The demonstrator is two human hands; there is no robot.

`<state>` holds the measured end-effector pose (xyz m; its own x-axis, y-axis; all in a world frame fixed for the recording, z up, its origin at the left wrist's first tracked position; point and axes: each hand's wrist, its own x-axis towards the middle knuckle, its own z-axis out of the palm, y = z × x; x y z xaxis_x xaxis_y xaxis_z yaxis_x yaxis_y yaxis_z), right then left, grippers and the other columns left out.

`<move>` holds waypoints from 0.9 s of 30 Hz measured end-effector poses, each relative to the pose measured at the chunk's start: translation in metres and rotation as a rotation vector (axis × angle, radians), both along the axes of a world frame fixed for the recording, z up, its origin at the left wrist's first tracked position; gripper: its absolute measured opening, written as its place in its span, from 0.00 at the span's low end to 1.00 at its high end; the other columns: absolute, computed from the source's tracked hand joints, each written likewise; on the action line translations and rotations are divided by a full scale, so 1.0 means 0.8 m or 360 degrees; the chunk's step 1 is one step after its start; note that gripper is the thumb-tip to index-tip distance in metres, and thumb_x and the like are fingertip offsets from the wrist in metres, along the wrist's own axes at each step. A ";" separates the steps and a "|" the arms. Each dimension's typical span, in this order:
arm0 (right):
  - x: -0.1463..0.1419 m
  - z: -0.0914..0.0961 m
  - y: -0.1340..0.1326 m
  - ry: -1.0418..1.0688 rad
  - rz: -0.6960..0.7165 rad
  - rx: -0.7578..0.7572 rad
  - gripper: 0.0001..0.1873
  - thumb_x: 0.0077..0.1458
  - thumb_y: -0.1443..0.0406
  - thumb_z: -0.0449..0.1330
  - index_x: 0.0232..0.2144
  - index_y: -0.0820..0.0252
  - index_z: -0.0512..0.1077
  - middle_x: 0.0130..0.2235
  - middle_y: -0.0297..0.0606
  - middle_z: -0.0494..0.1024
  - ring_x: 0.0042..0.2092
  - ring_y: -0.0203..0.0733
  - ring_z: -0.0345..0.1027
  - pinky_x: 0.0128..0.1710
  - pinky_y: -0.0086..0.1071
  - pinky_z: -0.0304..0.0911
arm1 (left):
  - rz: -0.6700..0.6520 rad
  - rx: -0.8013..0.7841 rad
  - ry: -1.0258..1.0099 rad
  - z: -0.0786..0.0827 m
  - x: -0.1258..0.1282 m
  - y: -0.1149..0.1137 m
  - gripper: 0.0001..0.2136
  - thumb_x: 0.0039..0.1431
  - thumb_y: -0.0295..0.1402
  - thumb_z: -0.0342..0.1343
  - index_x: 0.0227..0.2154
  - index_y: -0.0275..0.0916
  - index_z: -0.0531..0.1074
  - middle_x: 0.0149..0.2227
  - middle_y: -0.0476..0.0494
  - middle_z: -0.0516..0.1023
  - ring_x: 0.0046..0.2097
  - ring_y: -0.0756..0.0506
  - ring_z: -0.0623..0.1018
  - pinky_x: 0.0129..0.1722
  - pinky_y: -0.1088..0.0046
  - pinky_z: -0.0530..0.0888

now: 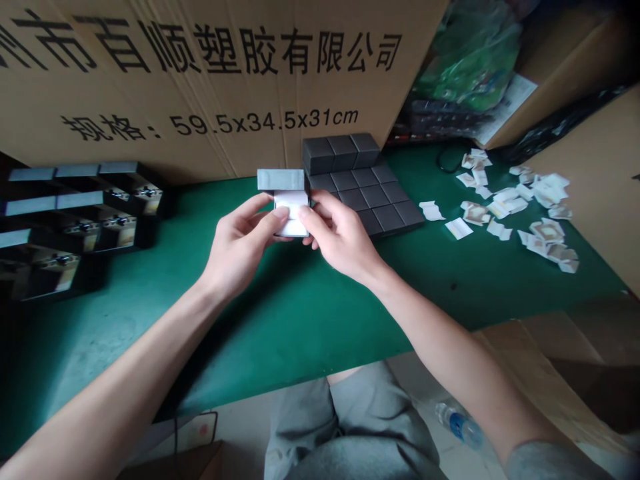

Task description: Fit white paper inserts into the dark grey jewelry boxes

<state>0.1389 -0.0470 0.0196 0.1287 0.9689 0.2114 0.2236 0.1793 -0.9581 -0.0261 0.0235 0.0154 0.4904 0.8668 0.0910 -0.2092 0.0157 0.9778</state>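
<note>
Both my hands hold one small open box (290, 200) above the green table (310, 307). The box has a grey hinged lid standing up and a white lining. My left hand (243, 243) grips it from the left, thumb on the white inside. My right hand (337, 233) grips it from the right, thumb pressing the lining too. Just behind the box lies a block of closed dark grey boxes (365, 190), several in rows with three stacked on top at the back.
Open dark boxes (75, 220) with items inside stand in rows at the left. Scattered white and tan paper cards (520, 203) lie at the right. A big printed carton (200, 73) walls the back. A plastic bottle (460, 423) lies on the floor by my knee.
</note>
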 end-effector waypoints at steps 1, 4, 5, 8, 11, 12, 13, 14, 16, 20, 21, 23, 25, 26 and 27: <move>0.000 0.001 -0.001 0.0021 -0.0005 -0.0004 0.24 0.67 0.42 0.55 0.47 0.54 0.70 0.33 0.31 0.75 0.32 0.36 0.72 0.34 0.30 0.72 | 0.0013 -0.0007 -0.0010 -0.001 0.000 0.000 0.13 0.58 0.41 0.71 0.41 0.41 0.81 0.41 0.45 0.86 0.43 0.40 0.86 0.44 0.65 0.84; -0.001 0.002 -0.001 0.0021 -0.0011 -0.0013 0.23 0.66 0.42 0.57 0.43 0.54 0.71 0.32 0.32 0.75 0.32 0.37 0.71 0.32 0.31 0.71 | 0.0014 -0.0011 -0.0041 -0.001 0.001 -0.002 0.11 0.59 0.40 0.70 0.41 0.42 0.80 0.42 0.46 0.86 0.44 0.41 0.85 0.45 0.65 0.84; -0.001 0.001 0.000 0.0013 -0.0012 -0.0010 0.22 0.66 0.43 0.58 0.43 0.54 0.71 0.33 0.32 0.75 0.32 0.37 0.71 0.31 0.31 0.70 | 0.0000 -0.0007 -0.0046 -0.001 0.001 -0.003 0.11 0.60 0.40 0.70 0.42 0.43 0.80 0.43 0.45 0.86 0.46 0.41 0.85 0.46 0.65 0.84; 0.000 -0.003 0.001 0.0010 -0.0007 0.0013 0.20 0.67 0.46 0.58 0.45 0.54 0.72 0.33 0.33 0.76 0.33 0.38 0.70 0.32 0.31 0.69 | -0.0052 0.0031 -0.0059 0.000 0.001 -0.004 0.12 0.62 0.38 0.68 0.47 0.43 0.80 0.47 0.44 0.85 0.48 0.41 0.84 0.47 0.64 0.83; 0.001 -0.005 0.002 -0.0005 -0.0001 0.0019 0.20 0.68 0.46 0.57 0.46 0.55 0.71 0.34 0.33 0.76 0.35 0.39 0.71 0.33 0.32 0.69 | -0.0059 0.0080 -0.0057 0.000 0.000 -0.004 0.12 0.62 0.38 0.68 0.47 0.43 0.81 0.47 0.44 0.85 0.48 0.42 0.84 0.50 0.65 0.82; 0.001 -0.005 0.002 -0.0017 -0.0001 0.0013 0.21 0.68 0.45 0.56 0.46 0.55 0.71 0.34 0.34 0.76 0.35 0.39 0.71 0.32 0.32 0.69 | -0.0057 0.0087 -0.0049 -0.001 -0.001 -0.004 0.12 0.62 0.38 0.68 0.47 0.44 0.81 0.47 0.44 0.85 0.49 0.42 0.84 0.50 0.65 0.81; 0.002 -0.005 0.001 -0.0031 -0.0003 0.0007 0.21 0.68 0.45 0.55 0.46 0.55 0.71 0.34 0.34 0.75 0.35 0.39 0.71 0.32 0.32 0.69 | -0.0053 0.0091 -0.0039 -0.001 -0.001 -0.004 0.13 0.62 0.39 0.69 0.47 0.44 0.81 0.47 0.44 0.85 0.49 0.42 0.84 0.51 0.65 0.81; 0.002 -0.004 0.000 -0.0046 -0.0002 0.0004 0.22 0.68 0.44 0.55 0.46 0.56 0.71 0.34 0.34 0.75 0.35 0.39 0.71 0.32 0.32 0.69 | -0.0047 0.0093 -0.0028 -0.001 -0.001 -0.004 0.13 0.61 0.39 0.69 0.47 0.43 0.81 0.46 0.44 0.85 0.49 0.42 0.84 0.51 0.65 0.80; 0.002 -0.003 -0.001 -0.0077 -0.0002 0.0012 0.24 0.68 0.43 0.55 0.46 0.56 0.71 0.33 0.34 0.74 0.34 0.39 0.70 0.31 0.33 0.69 | -0.0029 0.0104 -0.0001 -0.002 -0.002 -0.004 0.14 0.60 0.40 0.70 0.47 0.43 0.81 0.45 0.44 0.85 0.48 0.41 0.84 0.51 0.64 0.80; 0.002 -0.001 -0.002 -0.0104 -0.0001 0.0037 0.25 0.67 0.41 0.55 0.45 0.55 0.71 0.33 0.34 0.74 0.34 0.40 0.70 0.31 0.34 0.70 | 0.0015 0.0136 0.0027 -0.002 -0.002 -0.005 0.15 0.58 0.42 0.71 0.46 0.43 0.80 0.44 0.43 0.85 0.48 0.40 0.84 0.50 0.62 0.81; 0.001 -0.002 -0.002 -0.0098 -0.0006 0.0047 0.24 0.67 0.42 0.55 0.45 0.55 0.71 0.34 0.34 0.75 0.34 0.41 0.70 0.31 0.34 0.70 | 0.0015 0.0139 0.0020 -0.001 -0.002 -0.005 0.15 0.58 0.42 0.71 0.46 0.43 0.80 0.45 0.43 0.85 0.48 0.40 0.84 0.50 0.62 0.81; 0.000 -0.003 -0.002 -0.0071 -0.0021 0.0063 0.24 0.68 0.43 0.55 0.45 0.55 0.72 0.34 0.35 0.76 0.35 0.41 0.71 0.32 0.34 0.71 | -0.0004 0.0126 0.0002 -0.001 -0.001 -0.005 0.15 0.59 0.42 0.70 0.47 0.43 0.80 0.46 0.43 0.85 0.49 0.40 0.84 0.51 0.62 0.81; -0.001 -0.004 -0.001 -0.0029 -0.0047 0.0067 0.23 0.69 0.43 0.54 0.47 0.55 0.72 0.35 0.35 0.77 0.35 0.40 0.73 0.33 0.34 0.73 | -0.0039 0.0095 -0.0014 0.000 0.000 -0.005 0.15 0.60 0.42 0.70 0.47 0.44 0.80 0.47 0.43 0.85 0.50 0.40 0.84 0.51 0.62 0.81; -0.002 -0.004 0.000 -0.0007 -0.0064 0.0063 0.23 0.69 0.44 0.54 0.48 0.55 0.71 0.35 0.35 0.77 0.35 0.40 0.73 0.34 0.34 0.74 | -0.0058 0.0076 -0.0026 0.000 0.000 -0.004 0.15 0.60 0.43 0.69 0.47 0.44 0.80 0.48 0.43 0.85 0.50 0.40 0.84 0.51 0.62 0.82; -0.002 -0.004 0.000 0.0012 -0.0084 0.0057 0.23 0.69 0.44 0.55 0.49 0.55 0.71 0.36 0.35 0.78 0.35 0.40 0.74 0.34 0.34 0.74 | -0.0077 0.0057 -0.0038 -0.001 0.000 -0.004 0.16 0.60 0.44 0.69 0.47 0.44 0.79 0.49 0.43 0.85 0.50 0.39 0.84 0.51 0.61 0.82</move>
<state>0.1370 -0.0469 0.0164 0.1811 0.9525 0.2448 0.2264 0.2019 -0.9529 -0.0260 0.0205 0.0150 0.5291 0.8380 0.1336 -0.2325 -0.0082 0.9726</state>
